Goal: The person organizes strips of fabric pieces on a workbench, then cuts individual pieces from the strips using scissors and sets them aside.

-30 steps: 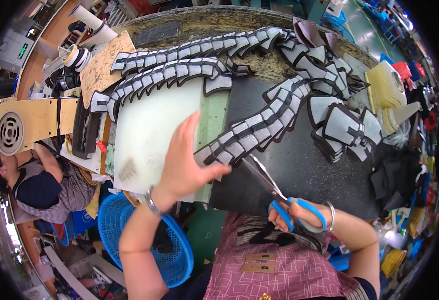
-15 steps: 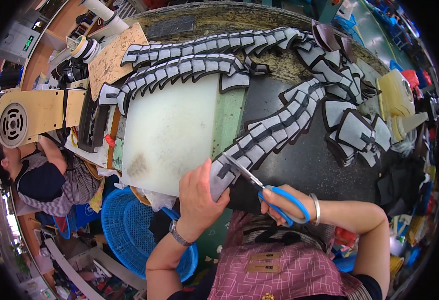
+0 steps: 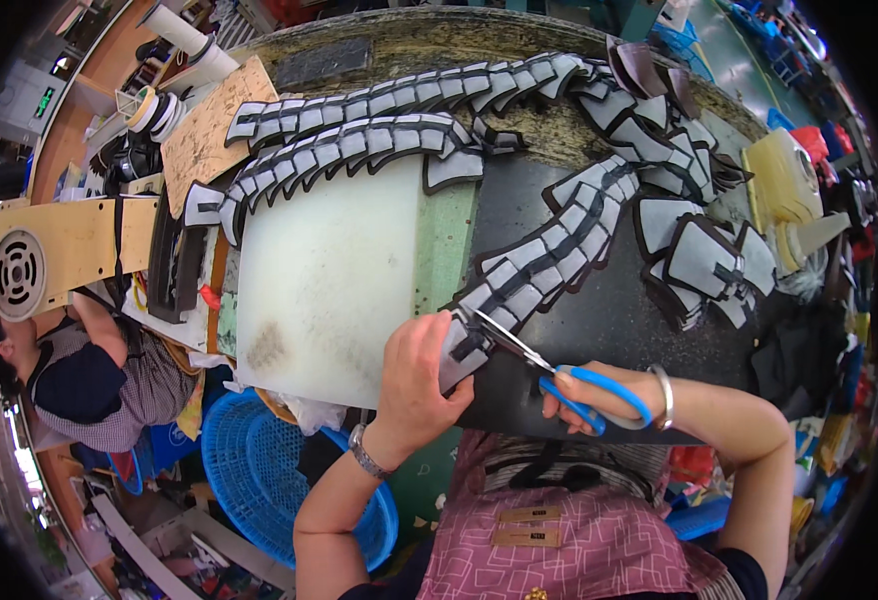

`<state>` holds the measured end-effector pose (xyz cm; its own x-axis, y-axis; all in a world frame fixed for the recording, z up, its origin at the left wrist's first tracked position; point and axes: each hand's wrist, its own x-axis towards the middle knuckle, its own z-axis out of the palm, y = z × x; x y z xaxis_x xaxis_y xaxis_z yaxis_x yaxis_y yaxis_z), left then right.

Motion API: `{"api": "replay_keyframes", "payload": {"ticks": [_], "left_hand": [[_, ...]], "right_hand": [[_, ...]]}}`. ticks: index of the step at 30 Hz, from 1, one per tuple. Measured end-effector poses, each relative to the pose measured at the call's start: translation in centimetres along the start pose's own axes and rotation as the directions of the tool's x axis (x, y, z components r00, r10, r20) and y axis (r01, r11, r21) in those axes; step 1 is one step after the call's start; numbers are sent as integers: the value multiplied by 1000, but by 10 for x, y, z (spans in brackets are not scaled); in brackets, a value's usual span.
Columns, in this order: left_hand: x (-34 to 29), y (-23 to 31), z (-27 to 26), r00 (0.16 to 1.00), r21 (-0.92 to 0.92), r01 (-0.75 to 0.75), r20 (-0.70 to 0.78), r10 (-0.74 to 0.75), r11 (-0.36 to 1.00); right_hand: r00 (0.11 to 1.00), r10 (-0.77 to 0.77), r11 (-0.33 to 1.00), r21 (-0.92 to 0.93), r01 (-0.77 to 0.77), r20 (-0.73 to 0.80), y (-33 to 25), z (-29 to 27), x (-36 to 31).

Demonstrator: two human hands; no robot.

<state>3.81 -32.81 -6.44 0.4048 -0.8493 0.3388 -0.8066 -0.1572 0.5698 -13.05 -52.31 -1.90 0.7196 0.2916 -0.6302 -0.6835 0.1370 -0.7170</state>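
My left hand (image 3: pixel 417 375) is closed on the near end of a long strip of overlapping pieces (image 3: pixel 549 265), pale grey with dark edges and a dark band along the middle. In my right hand (image 3: pixel 627 388) is a pair of scissors (image 3: pixel 526 348) with blue handles, its fingers wrapped round the loops. The blades lie across the strip close to my left fingers; I cannot tell whether they have material between them. From there the strip runs away to the right, toward a heap of similar pieces (image 3: pixel 649 140).
Two more such strips (image 3: pixel 379 100) lie along the back, over a whitish board (image 3: pixel 329 270). Separate grey pieces (image 3: pixel 704 250) sit at right on the black work surface (image 3: pixel 599 340). A blue basket (image 3: pixel 249 480) stands below left. Another person (image 3: pixel 89 370) sits at far left.
Both hands have moved slightly to the right, with the strip's near end and the scissors. The whole view has shifted a little. My hold on both things looks the same.
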Motion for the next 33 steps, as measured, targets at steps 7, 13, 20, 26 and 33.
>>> {"api": "replay_keyframes", "payload": {"ticks": [7, 13, 20, 26, 33], "left_hand": [[11, 13, 4, 994, 29, 73, -79, -70, 997], [33, 1, 21, 999, -106, 48, 26, -45, 993], [25, 6, 18, 999, 5, -31, 9, 31, 1000], [33, 27, 19, 997, 114, -82, -6, 83, 990], [29, 39, 14, 998, 86, -47, 49, 43, 995]], "right_hand": [[977, -112, 994, -34, 108, -182, 14, 4, -22], [994, 5, 995, -101, -15, -107, 13, -24, -23], [985, 77, 988, 144, -54, -157, 0, -2, -11], [989, -50, 985, 154, 72, -142, 25, -8, -31], [1000, 18, 997, 72, -18, -4, 19, -24, -40]]}}
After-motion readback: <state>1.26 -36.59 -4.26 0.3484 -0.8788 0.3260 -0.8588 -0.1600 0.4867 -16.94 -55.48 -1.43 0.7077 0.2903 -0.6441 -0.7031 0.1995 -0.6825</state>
